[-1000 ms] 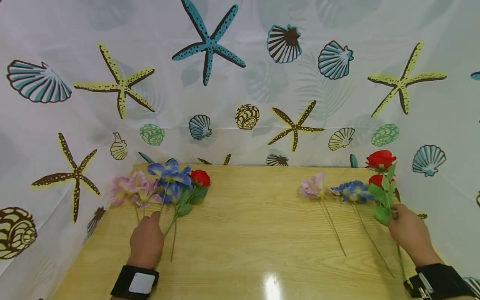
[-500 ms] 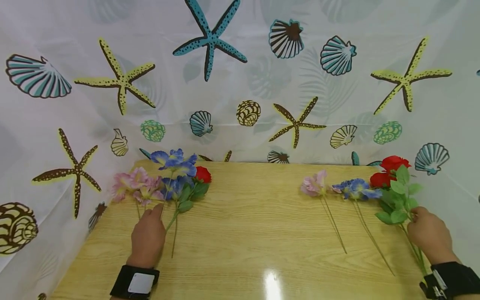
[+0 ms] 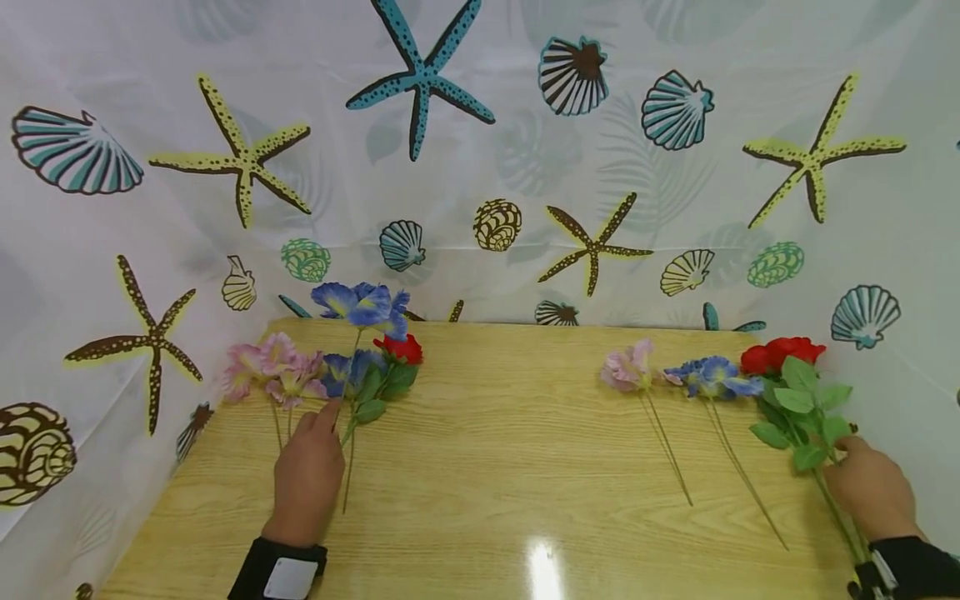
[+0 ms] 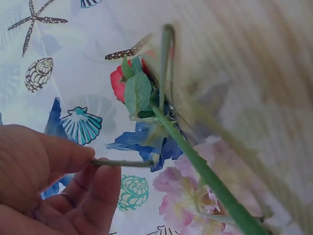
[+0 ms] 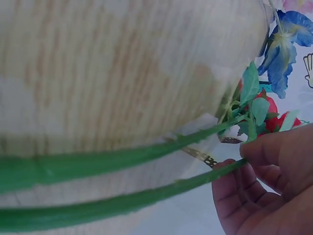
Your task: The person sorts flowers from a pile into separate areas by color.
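In the head view, my left hand (image 3: 309, 475) pinches the thin stem of a blue iris (image 3: 363, 304), its bloom overlapping a red rose (image 3: 405, 350) and a second blue iris (image 3: 351, 371). The left wrist view shows the stem (image 4: 124, 163) between thumb and fingertips. At the right side, my right hand (image 3: 873, 487) holds a red rose (image 3: 801, 350) by its stem. Another red rose (image 3: 756, 360) sits right against it, their leaves overlapping. Thumb and fingers pinch one green stem (image 5: 195, 181) in the right wrist view, while the other stem (image 5: 146, 154) runs alongside.
Several pink flowers (image 3: 277, 367) lie left of the left-hand irises. A pink flower (image 3: 628, 367) and a blue iris (image 3: 712, 379) lie apart on the right half of the wooden table (image 3: 510, 450). A seashell-print cloth (image 3: 450, 183) hangs behind the table.
My left hand has shifted right, carrying the blue iris toward the red rose. My right hand has moved right with its rose, whose bloom now sits lower, next to the other rose.
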`<state>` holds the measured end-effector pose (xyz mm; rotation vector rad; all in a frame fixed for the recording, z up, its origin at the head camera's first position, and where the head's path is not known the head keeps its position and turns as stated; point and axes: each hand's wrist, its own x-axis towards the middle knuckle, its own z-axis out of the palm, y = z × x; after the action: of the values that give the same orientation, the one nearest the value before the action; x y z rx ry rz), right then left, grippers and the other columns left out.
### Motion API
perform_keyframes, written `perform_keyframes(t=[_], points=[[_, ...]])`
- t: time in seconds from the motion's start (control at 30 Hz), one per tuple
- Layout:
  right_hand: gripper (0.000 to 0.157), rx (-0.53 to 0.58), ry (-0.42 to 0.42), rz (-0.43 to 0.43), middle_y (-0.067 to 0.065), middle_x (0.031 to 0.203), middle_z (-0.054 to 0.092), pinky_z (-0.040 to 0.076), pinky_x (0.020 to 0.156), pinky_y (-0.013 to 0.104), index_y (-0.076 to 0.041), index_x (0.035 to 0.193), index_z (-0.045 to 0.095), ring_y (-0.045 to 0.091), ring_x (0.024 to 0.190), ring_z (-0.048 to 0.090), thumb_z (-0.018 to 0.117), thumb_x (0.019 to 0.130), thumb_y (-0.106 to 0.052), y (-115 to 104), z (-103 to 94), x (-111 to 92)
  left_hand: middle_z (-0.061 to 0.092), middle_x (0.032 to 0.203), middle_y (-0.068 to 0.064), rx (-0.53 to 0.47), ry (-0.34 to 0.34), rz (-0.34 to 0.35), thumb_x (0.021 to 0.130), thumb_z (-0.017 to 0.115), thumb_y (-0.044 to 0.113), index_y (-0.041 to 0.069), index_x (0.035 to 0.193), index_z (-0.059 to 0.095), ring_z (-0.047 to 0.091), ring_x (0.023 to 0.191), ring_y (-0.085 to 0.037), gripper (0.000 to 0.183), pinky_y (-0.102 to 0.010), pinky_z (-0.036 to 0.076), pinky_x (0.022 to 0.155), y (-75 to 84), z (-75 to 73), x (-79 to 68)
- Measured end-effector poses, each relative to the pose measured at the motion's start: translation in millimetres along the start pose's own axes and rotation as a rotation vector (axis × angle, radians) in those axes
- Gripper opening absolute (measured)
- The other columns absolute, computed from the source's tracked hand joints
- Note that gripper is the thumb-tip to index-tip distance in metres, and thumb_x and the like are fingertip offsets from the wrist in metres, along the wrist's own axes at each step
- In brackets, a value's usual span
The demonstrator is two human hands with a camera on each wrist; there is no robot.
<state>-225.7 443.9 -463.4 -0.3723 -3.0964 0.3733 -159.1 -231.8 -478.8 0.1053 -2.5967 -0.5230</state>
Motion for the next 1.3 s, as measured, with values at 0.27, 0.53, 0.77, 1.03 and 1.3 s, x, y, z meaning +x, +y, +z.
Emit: perform_keyframes(t=[0.27,0.53,0.77,1.03,1.3], points=[[0.057,0.000,-0.025,0.045,0.042,0.097,0.051,0.047,0.059,0.049,0.028,0.121,0.036,0.047,0.076,0.055,0.055,0.089,-0.015,1.7,1.4,-0.9,0.058,0.093,-0.019,0.001,0.035,0.024,0.085,0.062,-0.002,0.005,0.130,0.055,0.051,0.051,-0.023,0.047,-0.037,0.041,0.041,8.8,0.1,-0.5],[0.086,-0.039,0.016,0.058,0.050,0.121,0.027,0.033,0.087,0.069,0.027,0.131,0.028,0.063,0.108,0.029,0.046,0.094,-0.047,-7.6,-2.5,0.3,0.058,0.098,-0.018,-0.022,0.053,0.024,0.086,0.061,0.000,0.006,0.132,0.054,0.054,0.056,-0.024,0.046,-0.039,0.045,0.045,21.8,3.5,-1.3],[0.105,-0.099,0.083,-0.100,0.050,0.134,0.013,0.016,0.087,0.078,0.022,0.138,0.023,0.065,0.122,0.006,0.036,0.088,-0.070,-28.9,1.3,-2.1,0.057,0.097,-0.016,-0.034,0.021,0.028,0.087,0.061,0.001,0.006,0.132,0.055,0.048,0.051,-0.017,0.045,-0.033,0.041,0.044,35.1,5.6,-0.9],[0.097,-0.028,0.153,-0.251,0.048,0.140,0.011,0.011,0.091,0.079,0.017,0.141,0.025,0.062,0.128,0.003,0.040,0.090,-0.064,-81.7,13.0,-4.1,0.058,0.105,-0.022,-0.079,0.026,0.005,0.088,0.060,0.000,0.005,0.134,0.052,0.052,0.053,-0.022,0.047,-0.036,0.041,0.043,39.5,2.7,0.5],[0.088,0.115,0.212,-0.368,0.039,0.148,0.007,0.010,0.093,0.079,0.012,0.145,0.024,0.058,0.132,0.005,0.046,0.092,-0.056,-125.4,19.3,-11.1,0.058,0.099,-0.019,-0.197,0.026,0.003,0.089,0.057,-0.004,0.002,0.135,0.050,0.057,0.066,-0.028,0.047,-0.041,0.045,0.051,48.6,6.3,-1.7]])
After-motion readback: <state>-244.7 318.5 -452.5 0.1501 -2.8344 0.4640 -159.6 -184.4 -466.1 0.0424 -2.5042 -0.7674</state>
